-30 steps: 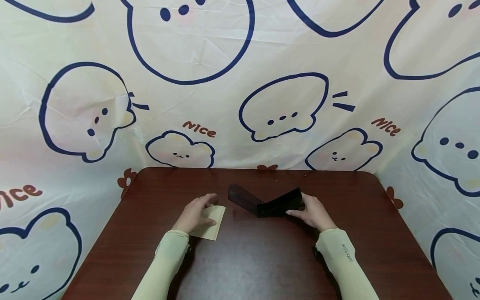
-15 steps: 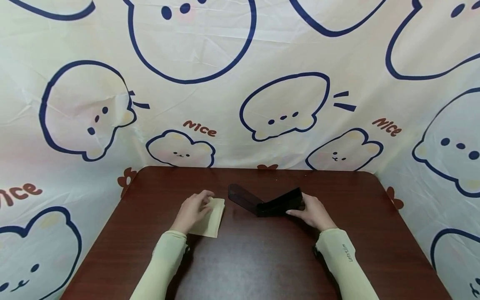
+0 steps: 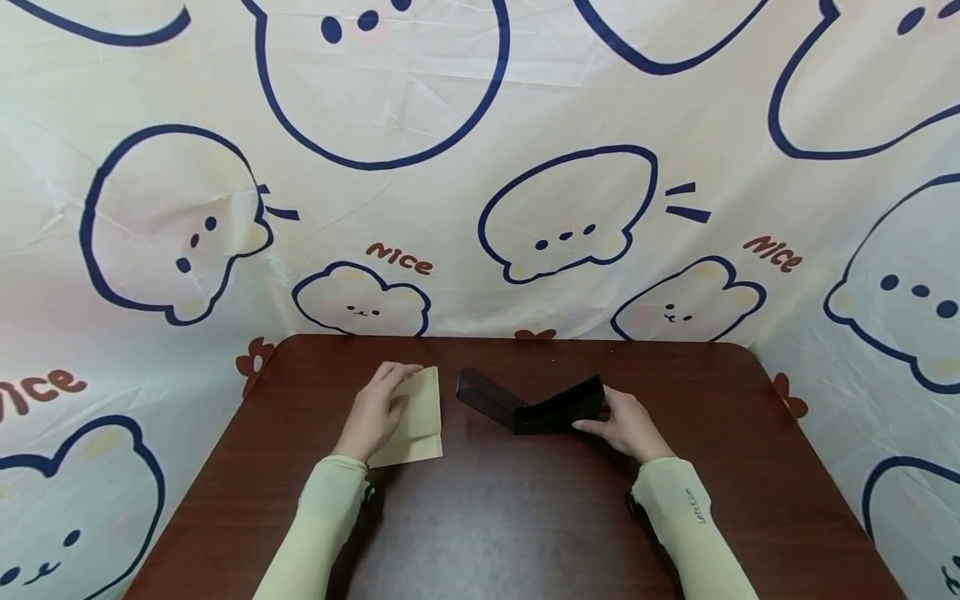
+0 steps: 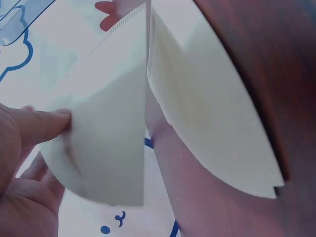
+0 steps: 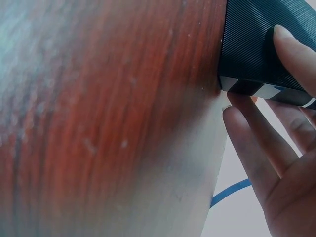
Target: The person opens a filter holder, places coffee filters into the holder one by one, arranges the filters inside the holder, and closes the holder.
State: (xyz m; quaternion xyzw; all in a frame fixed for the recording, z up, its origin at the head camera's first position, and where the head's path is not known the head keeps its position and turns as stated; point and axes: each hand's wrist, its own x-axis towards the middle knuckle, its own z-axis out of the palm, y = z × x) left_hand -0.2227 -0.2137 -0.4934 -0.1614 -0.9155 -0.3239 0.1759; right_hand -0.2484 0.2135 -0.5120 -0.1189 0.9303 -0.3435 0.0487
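Observation:
My left hand (image 3: 372,417) pinches a pale cream coffee filter paper (image 4: 108,133) between thumb and fingers. A crimped seam runs along one edge of the filter. Beside it in the left wrist view, more filter paper (image 4: 212,103) lies flat on the table, partly under the held one in the head view. To the right stands a black ribbed box (image 3: 558,411), its dark see-through lid (image 3: 487,396) swung out to the left. My right hand (image 3: 630,423) grips the box's right end, thumb on the near ribbed side (image 5: 256,44) and fingers behind.
A dark reddish-brown wooden table (image 3: 510,525) lies under everything. Behind it and at both sides hangs a pale cloth (image 3: 420,208) printed with blue-outlined cartoon animals.
My left hand has shifted forward and a little left, drawing the filter paper with it so that a lower sheet shows beneath. The right hand and box have stayed put.

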